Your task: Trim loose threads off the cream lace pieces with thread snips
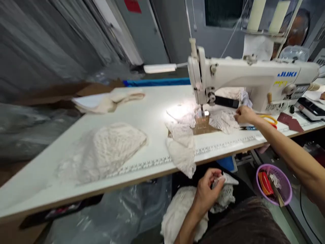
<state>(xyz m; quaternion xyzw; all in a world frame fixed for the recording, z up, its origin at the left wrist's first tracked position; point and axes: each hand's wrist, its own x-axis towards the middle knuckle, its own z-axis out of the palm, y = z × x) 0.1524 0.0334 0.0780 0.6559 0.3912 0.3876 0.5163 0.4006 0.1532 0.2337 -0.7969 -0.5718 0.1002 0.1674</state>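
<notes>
Nearest you, your left hand (206,190) has its grip pinched on a lace piece (225,194), while your right hand (245,115), grip state indiscernible, is at the lace panel (223,121) on the counter (154,105) before the sewing machine (233,73): apparently a positioning step, next calling for edge alignment.

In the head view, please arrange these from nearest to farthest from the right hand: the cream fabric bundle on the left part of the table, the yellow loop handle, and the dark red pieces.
1. Yellow loop handle: just to the right of the right hand.
2. Dark red pieces: farther right.
3. Cream fabric bundle: well to the left, near the table's front edge.
</notes>
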